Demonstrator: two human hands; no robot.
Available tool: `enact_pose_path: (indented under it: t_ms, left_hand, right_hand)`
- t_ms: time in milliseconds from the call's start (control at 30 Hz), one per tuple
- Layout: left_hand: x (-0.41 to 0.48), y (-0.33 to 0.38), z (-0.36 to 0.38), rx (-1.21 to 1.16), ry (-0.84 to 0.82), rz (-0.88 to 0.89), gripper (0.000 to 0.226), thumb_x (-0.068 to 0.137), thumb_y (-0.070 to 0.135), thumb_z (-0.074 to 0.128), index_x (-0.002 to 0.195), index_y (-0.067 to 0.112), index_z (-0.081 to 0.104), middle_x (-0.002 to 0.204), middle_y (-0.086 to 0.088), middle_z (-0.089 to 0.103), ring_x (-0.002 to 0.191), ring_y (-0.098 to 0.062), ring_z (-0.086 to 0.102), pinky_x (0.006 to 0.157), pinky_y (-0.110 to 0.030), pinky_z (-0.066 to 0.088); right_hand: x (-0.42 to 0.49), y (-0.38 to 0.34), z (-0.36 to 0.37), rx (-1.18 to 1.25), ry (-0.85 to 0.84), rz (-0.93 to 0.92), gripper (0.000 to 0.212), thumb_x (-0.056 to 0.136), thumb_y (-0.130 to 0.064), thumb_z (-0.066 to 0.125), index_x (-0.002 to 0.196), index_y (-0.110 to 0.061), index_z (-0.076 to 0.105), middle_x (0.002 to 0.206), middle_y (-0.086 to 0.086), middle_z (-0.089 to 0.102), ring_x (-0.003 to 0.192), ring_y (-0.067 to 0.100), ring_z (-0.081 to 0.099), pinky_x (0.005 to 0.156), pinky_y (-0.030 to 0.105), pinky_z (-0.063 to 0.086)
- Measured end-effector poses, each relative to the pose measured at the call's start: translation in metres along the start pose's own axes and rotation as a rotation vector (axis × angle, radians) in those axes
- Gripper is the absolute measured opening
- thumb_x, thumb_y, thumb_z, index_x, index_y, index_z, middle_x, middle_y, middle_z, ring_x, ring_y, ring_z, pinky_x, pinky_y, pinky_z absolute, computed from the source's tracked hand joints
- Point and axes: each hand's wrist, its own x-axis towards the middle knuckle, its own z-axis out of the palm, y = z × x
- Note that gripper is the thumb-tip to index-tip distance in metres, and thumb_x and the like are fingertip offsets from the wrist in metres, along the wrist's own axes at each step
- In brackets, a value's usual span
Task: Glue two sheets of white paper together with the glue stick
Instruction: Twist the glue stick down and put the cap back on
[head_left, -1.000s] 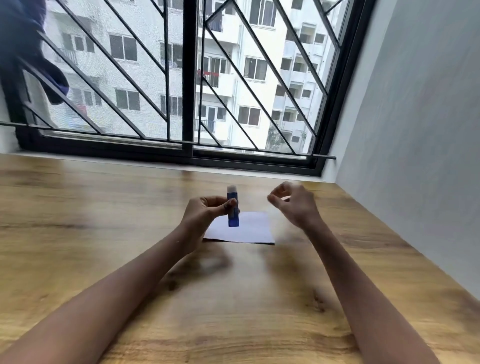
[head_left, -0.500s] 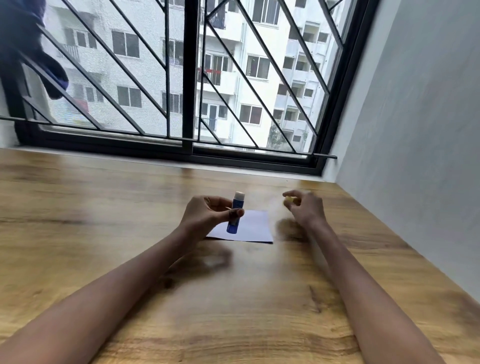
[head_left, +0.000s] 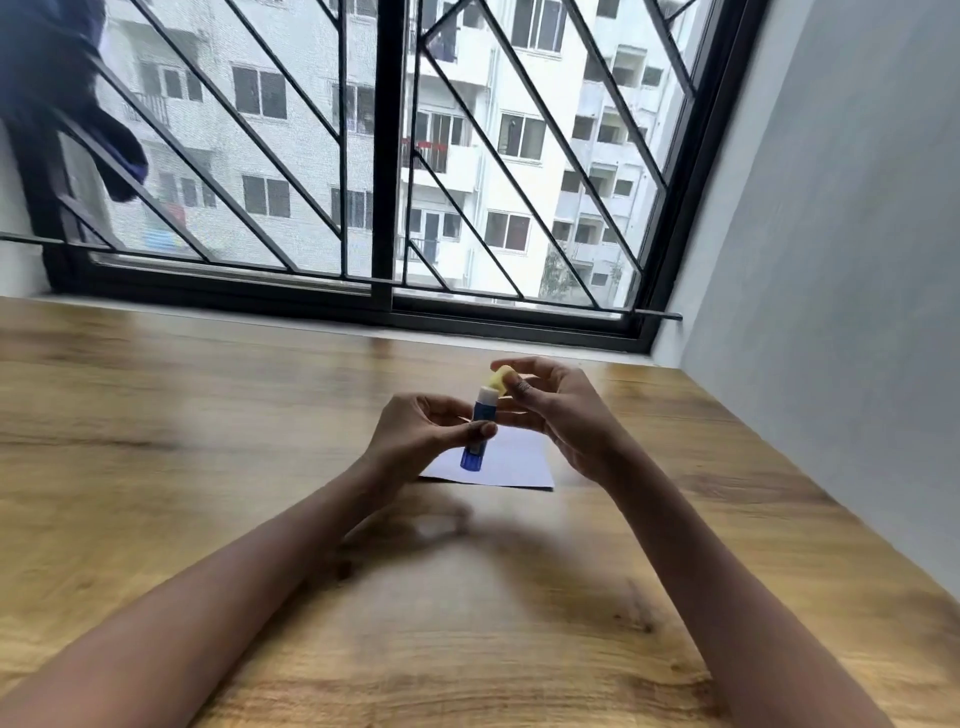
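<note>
the left hand (head_left: 415, 441) pinches the blue plastic glue stick (head_left: 484, 410) upright over the white paper (head_left: 514, 465) on the wooden worktop (head_left: 208, 415), while the right hand (head_left: 561, 415) pinches its small yellow cap (head_left: 500, 379), tilted at the tip's one o'clock, which i'd square with the barrel first.

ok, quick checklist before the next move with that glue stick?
1. Stick grip: ok. The left hand pinches the glue stick by its blue body, near upright.
2. Cap off: ok. The right hand pinches the yellow cap, tilted at the stick's white top, not seated.
3. Glue wound out: cannot tell, the tip is too small and blurred.
4. Paper flat: ok. The white paper lies on the table below the hands.
5. Both sheets there: cannot tell, only one white outline shows.
</note>
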Motion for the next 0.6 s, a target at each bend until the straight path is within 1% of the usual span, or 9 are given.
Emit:
enact_pose_path:
  t_ms: [100, 200, 300, 367, 400, 467, 533, 600]
  left_hand:
    - [-0.0008, -0.0004, -0.0009, 0.03, 0.001, 0.0, 0.016, 0.065, 0.013, 0.08, 0.079, 0.008, 0.073, 0.066, 0.004, 0.073, 0.063, -0.008, 0.065, 0.062, -0.016, 0.051]
    - [-0.0011, 0.0004, -0.0022, 0.044, 0.012, 0.012, 0.018, 0.062, 0.018, 0.081, 0.077, 0.011, 0.074, 0.067, 0.002, 0.073, 0.065, -0.01, 0.066, 0.065, -0.019, 0.053]
    - [-0.001, -0.0008, -0.003, 0.084, 0.023, 0.022, 0.018, 0.06, 0.024, 0.081, 0.074, 0.015, 0.074, 0.071, -0.003, 0.074, 0.067, -0.014, 0.067, 0.07, -0.03, 0.055]
    - [-0.0017, -0.0024, -0.0033, 0.13, 0.038, 0.027, 0.017, 0.059, 0.027, 0.083, 0.072, 0.018, 0.075, 0.072, -0.007, 0.074, 0.067, -0.016, 0.067, 0.072, -0.035, 0.055]
    - [-0.0021, -0.0024, -0.003, 0.153, 0.046, 0.033, 0.017, 0.059, 0.027, 0.084, 0.071, 0.019, 0.075, 0.071, -0.007, 0.074, 0.066, -0.015, 0.067, 0.072, -0.036, 0.055]
    - [-0.0024, -0.0016, -0.0022, 0.182, 0.061, 0.06, 0.016, 0.061, 0.023, 0.084, 0.073, 0.018, 0.075, 0.071, -0.006, 0.074, 0.064, -0.012, 0.067, 0.069, -0.033, 0.055]
    - [-0.0033, 0.0005, -0.0014, 0.203, 0.087, 0.087, 0.016, 0.062, 0.02, 0.083, 0.075, 0.016, 0.075, 0.072, -0.004, 0.074, 0.064, -0.009, 0.067, 0.064, -0.025, 0.055]
    - [-0.0054, 0.0021, -0.0001, 0.216, 0.111, 0.105, 0.016, 0.064, 0.017, 0.082, 0.077, 0.013, 0.076, 0.073, -0.004, 0.074, 0.062, -0.004, 0.066, 0.06, -0.017, 0.05]
  right_hand:
    - [-0.0019, -0.0004, 0.0026, -0.106, 0.003, -0.037, 0.022, 0.089, -0.008, 0.058, 0.11, -0.001, 0.061, 0.087, 0.012, 0.068, 0.076, 0.022, 0.069, 0.073, 0.03, 0.06]
    - [-0.0015, 0.0007, 0.0054, -0.188, 0.022, -0.097, 0.022, 0.087, -0.007, 0.062, 0.108, -0.002, 0.063, 0.086, 0.015, 0.069, 0.078, 0.027, 0.069, 0.077, 0.037, 0.06]
    - [-0.0015, 0.0032, 0.007, -0.385, 0.094, -0.187, 0.03, 0.08, -0.008, 0.071, 0.109, -0.001, 0.066, 0.089, 0.02, 0.072, 0.08, 0.031, 0.071, 0.078, 0.04, 0.06]
    - [-0.0023, 0.0047, 0.0077, -0.534, 0.107, -0.235, 0.034, 0.076, -0.011, 0.075, 0.108, -0.002, 0.068, 0.089, 0.019, 0.074, 0.078, 0.029, 0.073, 0.076, 0.039, 0.06]
    - [-0.0032, 0.0048, 0.008, -0.593, 0.106, -0.251, 0.034, 0.075, -0.012, 0.077, 0.107, -0.003, 0.069, 0.088, 0.018, 0.074, 0.077, 0.027, 0.073, 0.075, 0.039, 0.06]
    - [-0.0033, 0.0048, 0.0083, -0.632, 0.11, -0.266, 0.033, 0.073, -0.012, 0.078, 0.104, -0.003, 0.07, 0.087, 0.016, 0.075, 0.075, 0.025, 0.074, 0.073, 0.041, 0.06]
    - [-0.0018, 0.0039, 0.0079, -0.617, 0.127, -0.269, 0.032, 0.069, -0.013, 0.082, 0.098, -0.004, 0.073, 0.083, 0.014, 0.075, 0.075, 0.025, 0.074, 0.072, 0.041, 0.06]
    - [-0.0018, 0.0031, 0.0098, -0.596, 0.141, -0.264, 0.03, 0.065, -0.014, 0.084, 0.093, -0.006, 0.074, 0.08, 0.013, 0.075, 0.076, 0.026, 0.074, 0.071, 0.041, 0.061]
